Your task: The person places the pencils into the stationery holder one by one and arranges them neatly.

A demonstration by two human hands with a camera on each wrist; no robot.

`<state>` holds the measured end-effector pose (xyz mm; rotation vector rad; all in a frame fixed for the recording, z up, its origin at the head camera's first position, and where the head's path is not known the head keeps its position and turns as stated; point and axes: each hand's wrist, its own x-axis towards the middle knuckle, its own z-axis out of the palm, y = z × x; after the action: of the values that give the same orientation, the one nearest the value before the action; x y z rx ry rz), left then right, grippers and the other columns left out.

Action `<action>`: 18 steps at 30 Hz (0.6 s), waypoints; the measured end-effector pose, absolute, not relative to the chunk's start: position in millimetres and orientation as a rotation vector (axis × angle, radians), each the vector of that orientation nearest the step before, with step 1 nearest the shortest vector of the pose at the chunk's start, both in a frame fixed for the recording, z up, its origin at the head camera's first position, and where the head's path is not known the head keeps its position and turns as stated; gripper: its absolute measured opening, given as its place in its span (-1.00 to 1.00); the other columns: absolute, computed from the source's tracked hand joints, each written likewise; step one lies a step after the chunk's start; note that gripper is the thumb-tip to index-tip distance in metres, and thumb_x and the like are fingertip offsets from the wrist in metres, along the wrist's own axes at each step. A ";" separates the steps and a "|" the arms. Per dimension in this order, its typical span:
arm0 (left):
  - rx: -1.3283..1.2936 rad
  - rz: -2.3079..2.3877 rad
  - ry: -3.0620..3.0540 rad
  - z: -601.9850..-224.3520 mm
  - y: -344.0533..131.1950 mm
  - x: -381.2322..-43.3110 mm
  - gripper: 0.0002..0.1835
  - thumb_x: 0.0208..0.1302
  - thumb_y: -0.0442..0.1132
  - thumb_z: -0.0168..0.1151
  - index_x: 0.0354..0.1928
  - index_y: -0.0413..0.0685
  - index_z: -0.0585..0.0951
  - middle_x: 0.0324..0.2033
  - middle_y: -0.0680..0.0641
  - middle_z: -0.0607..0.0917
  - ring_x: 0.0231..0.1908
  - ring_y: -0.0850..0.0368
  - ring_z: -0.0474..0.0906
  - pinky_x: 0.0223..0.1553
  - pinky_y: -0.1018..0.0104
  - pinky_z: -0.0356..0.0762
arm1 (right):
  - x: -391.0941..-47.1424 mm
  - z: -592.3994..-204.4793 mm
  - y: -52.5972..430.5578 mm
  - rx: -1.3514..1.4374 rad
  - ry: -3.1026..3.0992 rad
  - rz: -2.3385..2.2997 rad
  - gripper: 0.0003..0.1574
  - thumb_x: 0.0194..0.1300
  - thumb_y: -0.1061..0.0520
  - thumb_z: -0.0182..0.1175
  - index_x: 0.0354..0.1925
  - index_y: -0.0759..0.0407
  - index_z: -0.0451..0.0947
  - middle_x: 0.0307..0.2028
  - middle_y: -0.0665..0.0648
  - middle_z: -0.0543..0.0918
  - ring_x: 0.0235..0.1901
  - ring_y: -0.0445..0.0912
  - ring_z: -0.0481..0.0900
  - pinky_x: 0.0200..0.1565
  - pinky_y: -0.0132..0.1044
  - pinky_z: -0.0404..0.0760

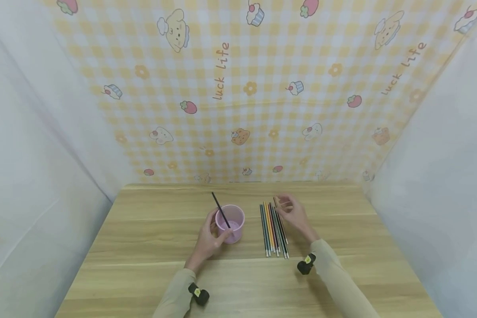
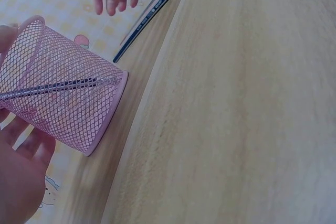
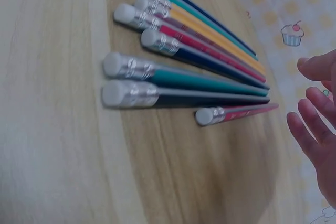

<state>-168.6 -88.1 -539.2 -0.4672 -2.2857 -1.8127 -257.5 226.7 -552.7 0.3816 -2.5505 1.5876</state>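
Note:
My left hand (image 1: 206, 244) grips a pink mesh pen cup (image 1: 237, 234) upright on the table, thumb on the near side and fingers round its left. One dark pencil (image 1: 219, 207) leans inside the cup; its eraser end shows low through the mesh in the left wrist view. To the cup's right lies a loose row of pencils (image 1: 271, 229) in navy, teal, yellow and red, white erasers toward me. Over the far end of the row, my right hand (image 1: 296, 216) has its fingers loosely bent. Thumb and fingers (image 3: 307, 124) stand apart with nothing between them in the right wrist view.
A light wooden table (image 1: 143, 247) lies under everything. Behind its far edge hangs a yellow checked cloth (image 1: 262, 115) with cartoon prints. Pale sheets (image 1: 35, 154) close off the left and right sides.

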 end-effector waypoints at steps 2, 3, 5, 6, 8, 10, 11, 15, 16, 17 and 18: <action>-0.461 -1.822 -2.285 -538.7 -87.9 -168.5 -0.17 0.19 -0.38 0.43 0.41 -0.52 0.22 0.25 -0.56 0.46 0.24 -0.48 0.46 0.29 -0.39 0.43 | -256.5 -555.3 228.9 0.372 -2.571 1.584 -0.41 0.25 0.35 0.35 0.21 0.42 0.45 0.03 0.48 0.60 0.01 0.34 0.59 0.14 0.25 0.64; -0.460 -1.826 -2.280 -538.8 -87.7 -168.4 -0.17 0.19 -0.38 0.43 0.41 -0.52 0.22 0.25 -0.56 0.46 0.24 -0.48 0.46 0.29 -0.39 0.42 | -256.5 -556.9 230.0 0.362 -2.593 1.573 -0.41 0.25 0.35 0.35 0.22 0.42 0.44 0.04 0.47 0.61 0.02 0.32 0.60 0.16 0.22 0.63; -0.454 -1.832 -2.280 -539.6 -87.2 -168.6 -0.17 0.19 -0.38 0.43 0.41 -0.51 0.22 0.26 -0.56 0.46 0.25 -0.48 0.45 0.29 -0.40 0.42 | -256.7 -561.5 232.9 0.338 -2.631 1.552 -0.40 0.26 0.31 0.36 0.23 0.39 0.45 0.03 0.40 0.62 0.02 0.24 0.61 0.17 0.15 0.65; -0.452 -1.831 -2.284 -539.7 -87.0 -168.8 -0.17 0.19 -0.38 0.42 0.42 -0.51 0.22 0.26 -0.56 0.45 0.25 -0.48 0.45 0.29 -0.40 0.42 | -259.5 -567.9 234.9 0.323 -2.642 1.539 -0.40 0.25 0.31 0.37 0.23 0.37 0.46 0.02 0.35 0.63 0.01 0.20 0.62 0.16 0.12 0.66; -0.443 -1.828 -2.290 -539.3 -86.7 -168.8 -0.17 0.19 -0.38 0.43 0.42 -0.51 0.22 0.26 -0.55 0.46 0.25 -0.48 0.45 0.29 -0.39 0.42 | -258.8 -570.1 235.4 0.295 -2.667 1.533 -0.40 0.24 0.31 0.37 0.23 0.35 0.46 0.02 0.33 0.63 0.00 0.18 0.63 0.16 0.09 0.66; -0.441 -1.823 -2.292 -539.0 -86.6 -169.0 -0.16 0.19 -0.37 0.43 0.42 -0.51 0.22 0.27 -0.54 0.46 0.25 -0.47 0.45 0.28 -0.38 0.44 | -258.6 -572.2 235.8 0.278 -2.681 1.525 -0.40 0.23 0.32 0.37 0.22 0.34 0.46 0.01 0.31 0.63 -0.02 0.15 0.63 0.13 0.03 0.68; -0.441 -1.819 -2.293 -539.0 -86.5 -169.1 -0.16 0.19 -0.37 0.43 0.42 -0.51 0.22 0.27 -0.53 0.46 0.25 -0.47 0.45 0.28 -0.38 0.44 | -258.7 -573.0 235.9 0.277 -2.683 1.520 -0.40 0.23 0.33 0.37 0.22 0.35 0.47 0.00 0.32 0.63 -0.03 0.15 0.64 0.11 0.01 0.69; -0.444 -1.825 -2.292 -539.3 -87.0 -169.7 -0.16 0.19 -0.36 0.43 0.42 -0.51 0.22 0.27 -0.51 0.47 0.25 -0.45 0.46 0.28 -0.36 0.45 | -260.0 -576.1 235.8 0.275 -2.686 1.520 -0.42 0.21 0.36 0.36 0.19 0.35 0.48 -0.02 0.31 0.65 -0.05 0.12 0.63 0.07 -0.08 0.70; -0.444 -1.828 -2.292 -539.2 -87.1 -169.7 -0.16 0.19 -0.36 0.43 0.42 -0.51 0.22 0.27 -0.51 0.47 0.25 -0.45 0.46 0.29 -0.36 0.45 | -260.7 -577.1 235.9 0.274 -2.686 1.520 -0.43 0.21 0.37 0.36 0.19 0.35 0.48 -0.03 0.30 0.65 -0.06 0.11 0.63 0.07 -0.09 0.69; -0.446 -1.829 -2.292 -539.4 -87.2 -169.7 -0.16 0.19 -0.36 0.43 0.42 -0.51 0.22 0.27 -0.51 0.48 0.25 -0.45 0.46 0.28 -0.36 0.45 | -261.1 -577.5 235.7 0.272 -2.686 1.522 -0.44 0.21 0.38 0.36 0.18 0.35 0.49 -0.03 0.30 0.66 -0.06 0.12 0.63 0.07 -0.08 0.69; -0.446 -1.831 -2.291 -539.4 -87.4 -169.7 -0.16 0.19 -0.36 0.43 0.42 -0.51 0.23 0.26 -0.51 0.48 0.25 -0.45 0.46 0.28 -0.36 0.45 | -261.7 -578.3 235.8 0.268 -2.689 1.521 -0.44 0.21 0.37 0.36 0.17 0.34 0.49 -0.03 0.29 0.66 -0.06 0.11 0.63 0.07 -0.08 0.69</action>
<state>-169.7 -87.4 -539.4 -0.4462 -2.2911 -1.8313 -261.7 235.8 -578.3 0.2684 -2.6892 1.5211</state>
